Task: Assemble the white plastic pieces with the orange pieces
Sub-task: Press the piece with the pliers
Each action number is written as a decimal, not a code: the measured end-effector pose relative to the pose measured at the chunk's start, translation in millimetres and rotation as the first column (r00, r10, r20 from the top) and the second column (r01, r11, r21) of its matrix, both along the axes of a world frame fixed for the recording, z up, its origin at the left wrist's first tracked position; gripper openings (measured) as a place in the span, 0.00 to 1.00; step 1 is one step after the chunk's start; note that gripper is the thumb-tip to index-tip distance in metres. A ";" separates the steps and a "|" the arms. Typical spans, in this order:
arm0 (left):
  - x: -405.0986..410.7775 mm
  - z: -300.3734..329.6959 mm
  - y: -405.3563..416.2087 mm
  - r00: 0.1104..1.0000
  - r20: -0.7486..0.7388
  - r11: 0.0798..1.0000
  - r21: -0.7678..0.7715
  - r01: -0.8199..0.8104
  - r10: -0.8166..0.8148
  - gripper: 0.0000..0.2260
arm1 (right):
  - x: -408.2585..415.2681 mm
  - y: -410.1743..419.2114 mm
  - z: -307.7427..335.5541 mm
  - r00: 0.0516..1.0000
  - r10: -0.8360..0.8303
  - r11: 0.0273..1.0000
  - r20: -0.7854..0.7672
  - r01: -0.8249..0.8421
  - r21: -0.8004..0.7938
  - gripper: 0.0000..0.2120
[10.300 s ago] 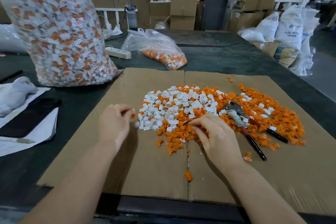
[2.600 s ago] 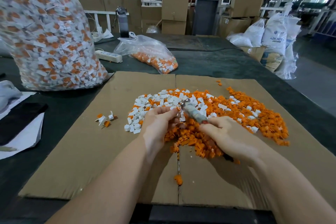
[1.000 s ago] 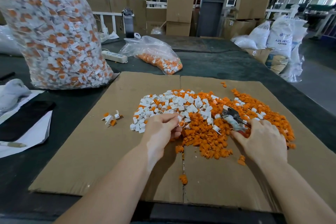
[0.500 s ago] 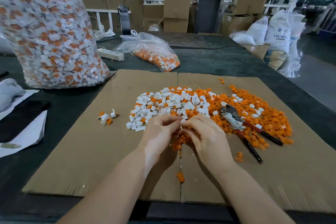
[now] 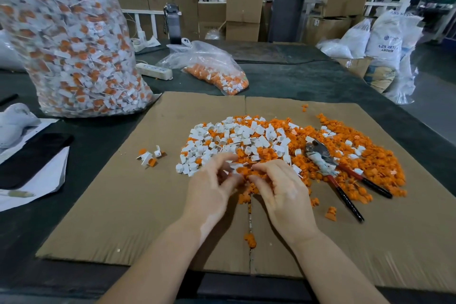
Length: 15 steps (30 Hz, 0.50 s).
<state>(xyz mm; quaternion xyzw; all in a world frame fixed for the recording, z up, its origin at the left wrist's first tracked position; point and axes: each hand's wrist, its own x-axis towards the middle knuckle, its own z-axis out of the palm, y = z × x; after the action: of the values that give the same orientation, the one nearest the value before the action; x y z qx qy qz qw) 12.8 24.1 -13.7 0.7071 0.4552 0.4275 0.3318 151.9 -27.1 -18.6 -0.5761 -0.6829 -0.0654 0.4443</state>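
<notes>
Cardboard held our pile at centre; both hands, left and right, pinched small pieces together.

Both hands together at near edge of pile, fingertips meeting over it. Left hand blurred, fingers curled around a small white piece, exact grip unclear. Right hand fingers bent down into orange pieces. White pieces heaped just beyond left hand. Pliers just right of right hand, lying on orange. Small cluster well left of left hand on cardboard. Big bag far beyond, left.
</notes>
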 end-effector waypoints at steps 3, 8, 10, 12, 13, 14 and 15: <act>-27.0 0.4 24.4 0.977 0.056 0.978 -0.038 -0.205 0.207 0.08 | 1.6 -0.5 -1.9 1.000 -0.019 1.000 -0.001 0.019 0.008 0.03; -77.8 -1.4 61.3 0.833 -0.262 0.863 -0.003 -0.505 0.487 0.07 | 1.1 1.8 -3.8 0.998 -0.041 0.999 0.043 0.041 0.009 0.02; -84.5 -2.4 63.4 0.763 -0.393 0.839 0.046 -0.542 0.514 0.10 | 1.2 2.2 -4.2 0.997 -0.047 0.999 0.056 0.047 0.001 0.03; -85.3 -3.1 63.4 0.737 -0.431 0.837 0.084 -0.541 0.520 0.11 | 1.8 2.5 -4.7 0.996 -0.051 0.999 0.068 0.052 -0.009 0.03; -84.4 -3.0 62.6 0.740 -0.427 0.839 0.096 -0.535 0.521 0.11 | 2.0 2.5 -4.8 0.996 -0.054 0.998 0.072 0.055 -0.015 0.03; -83.9 -3.1 61.6 0.742 -0.421 0.842 0.109 -0.529 0.521 0.11 | 2.1 2.4 -4.9 0.996 -0.056 0.998 0.075 0.058 -0.022 0.03; -83.3 -3.1 60.9 0.741 -0.419 0.841 0.124 -0.526 0.525 0.11 | 2.1 2.2 -4.9 0.995 -0.057 0.998 0.080 0.060 -0.028 0.04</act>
<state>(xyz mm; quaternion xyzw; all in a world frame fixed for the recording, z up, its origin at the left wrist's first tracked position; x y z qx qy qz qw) -70.5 85.0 -16.8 0.6269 0.6988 0.3332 0.0881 154.0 -24.8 -23.5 -0.5997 -0.6836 -0.0906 0.4060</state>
